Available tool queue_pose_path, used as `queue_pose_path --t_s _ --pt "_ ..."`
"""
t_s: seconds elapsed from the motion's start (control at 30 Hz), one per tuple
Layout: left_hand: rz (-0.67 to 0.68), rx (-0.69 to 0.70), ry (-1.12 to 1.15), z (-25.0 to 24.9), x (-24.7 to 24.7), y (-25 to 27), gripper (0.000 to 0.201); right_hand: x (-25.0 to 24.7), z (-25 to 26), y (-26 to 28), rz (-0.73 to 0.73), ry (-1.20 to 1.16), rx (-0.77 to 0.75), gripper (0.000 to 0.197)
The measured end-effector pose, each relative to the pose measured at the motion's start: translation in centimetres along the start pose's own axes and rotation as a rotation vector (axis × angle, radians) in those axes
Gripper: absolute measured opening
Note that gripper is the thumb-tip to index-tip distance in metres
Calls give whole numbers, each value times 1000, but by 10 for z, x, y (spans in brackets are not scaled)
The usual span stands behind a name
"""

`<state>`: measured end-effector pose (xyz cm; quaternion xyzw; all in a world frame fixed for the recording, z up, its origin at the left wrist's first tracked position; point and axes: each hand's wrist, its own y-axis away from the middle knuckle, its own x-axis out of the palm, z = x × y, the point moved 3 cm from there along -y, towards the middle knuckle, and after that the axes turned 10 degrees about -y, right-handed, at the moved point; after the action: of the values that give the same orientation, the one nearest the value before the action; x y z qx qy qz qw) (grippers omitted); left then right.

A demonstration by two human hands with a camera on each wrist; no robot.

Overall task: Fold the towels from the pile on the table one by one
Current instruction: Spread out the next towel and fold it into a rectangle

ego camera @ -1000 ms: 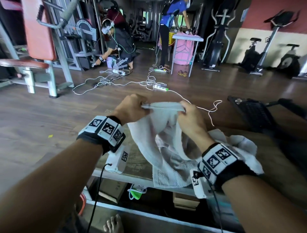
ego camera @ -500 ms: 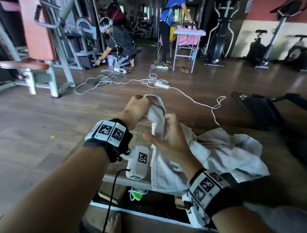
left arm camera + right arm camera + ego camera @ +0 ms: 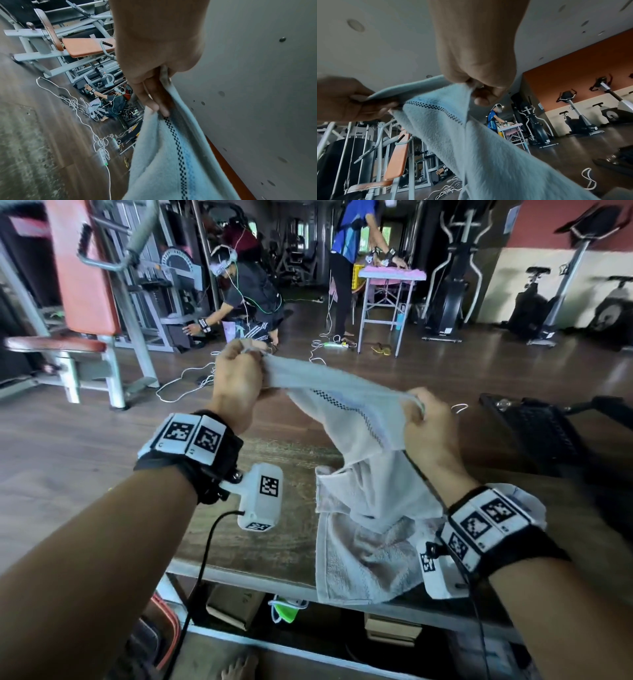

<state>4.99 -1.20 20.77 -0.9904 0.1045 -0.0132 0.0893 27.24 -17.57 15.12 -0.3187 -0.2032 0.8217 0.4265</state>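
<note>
Since half a second ago, spread apart: left hand [image 3: 236, 381] and right hand [image 3: 430, 433], then close together on a bunched edge, now drawn well apart with the towel [image 3: 346, 405] stretched between them above the table [image 3: 239, 542]. Both pinching tight on opposite ends of the top hem, fingers [image 3: 154, 97] curled round the cloth on the left, thumb and fingers nipped on the corner on the right. Probably held so to pull the hem straight and find the towel's shape before the first fold. Lower half hanging down and trailing onto the table's near edge, lying over the crumpled pile [image 3: 363, 553] there. Soft looped terry, pale, limp, with a flat woven band and a dark checked stripe [image 3: 176, 146] running along near the held hem. Table top of worn, dark wood grain on a pale metal frame. Folding itself judged not yet begun for this piece.
</note>
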Motion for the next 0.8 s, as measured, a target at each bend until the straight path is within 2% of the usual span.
queue_pose_path --t_s 0.07,0.13,0.2,0.23,0.27,0.3,0.37,0.4,0.47,0.5,0.57,0.63,0.7,0.8 --pt "-55 17 10 -2 -9 2 27 -2 6 3 -12 -17 -58 20" --pt "-118 18 -70 12 -22 4 25 3 5 17 40 22 -88 34" --pt "-150 -21 -252 40 -39 3 19 10 -1 35 120 31 -116 41" --pt "-136 -43 -393 53 -46 5 9 15 -4 42 173 -7 -128 40" --pt "-111 -30 -552 68 -53 6 14 20 -5 51 230 -65 -128 37" --pt "-84 39 -696 79 -56 13 26 26 -4 58 289 -110 -128 33" --pt "28 362 -799 89 -46 38 46 38 5 69 407 -146 -144 25" --pt "160 515 -773 88 -34 57 52 45 11 73 456 -145 -154 23" --pt "441 632 -757 86 -10 89 52 54 26 77 499 -145 -177 21" --pt "508 645 -791 89 -3 95 44 58 33 75 506 -155 -187 22" --pt "432 656 -814 92 2 90 20 61 44 66 512 -172 -195 21" --pt "289 622 -756 90 -2 78 11 59 53 55 510 -154 -193 23" --pt "236 539 -760 90 -10 63 8 50 60 40 476 -156 -172 22" --pt "172 420 -871 81 -32 29 23 33 67 5 362 -154 -105 19"
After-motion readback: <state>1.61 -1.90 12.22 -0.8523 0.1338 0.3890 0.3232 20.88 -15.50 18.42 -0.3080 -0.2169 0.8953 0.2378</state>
